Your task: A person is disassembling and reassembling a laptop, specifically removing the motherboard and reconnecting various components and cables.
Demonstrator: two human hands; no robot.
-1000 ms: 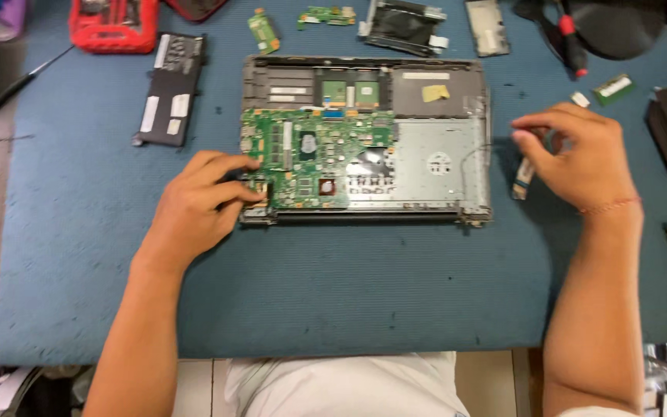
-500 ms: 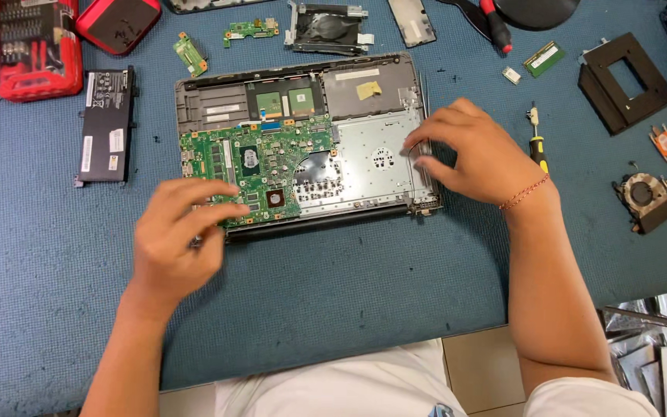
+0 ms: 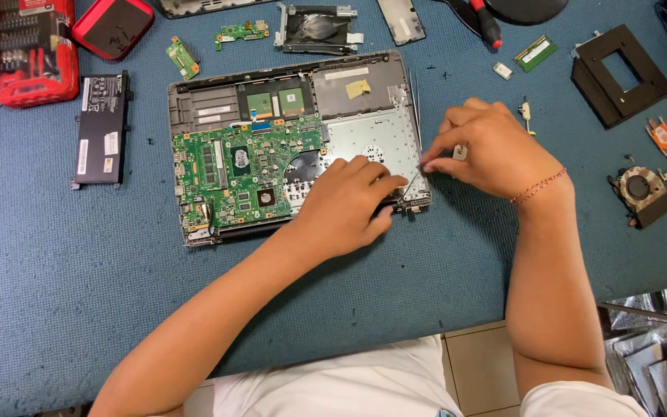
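Resting on the lower right corner of the opened laptop base (image 3: 364, 93), the left hand (image 3: 345, 205) lies knuckles up with fingers loosely curled, not spread. Its fingertips (image 3: 395, 184) touch the silver metal plate near the hinge corner; whether they pinch anything there, I cannot tell.

Right hand (image 3: 496, 150) sits just beside the base's right edge, fingers bunched together, tips pressed at the edge of the chassis close to the left hand's fingertips. A small grey piece (image 3: 461, 152) shows between its fingers, seemingly held; too small to identify. A red thread bracelet (image 3: 538, 185) is on that wrist.

Laptop base lies flat mid-table on the blue mat (image 3: 79, 293), green motherboard (image 3: 237, 170) exposed in its left half, both hands at its right end.

Around it: black battery pack (image 3: 100, 127) left of the base, red screwdriver case (image 3: 34, 50) at top left, drive caddy (image 3: 318, 27) above, black square bracket (image 3: 619, 73) top right, cooling fan with copper heat pipe (image 3: 646, 189) at far right, well apart from the hands.
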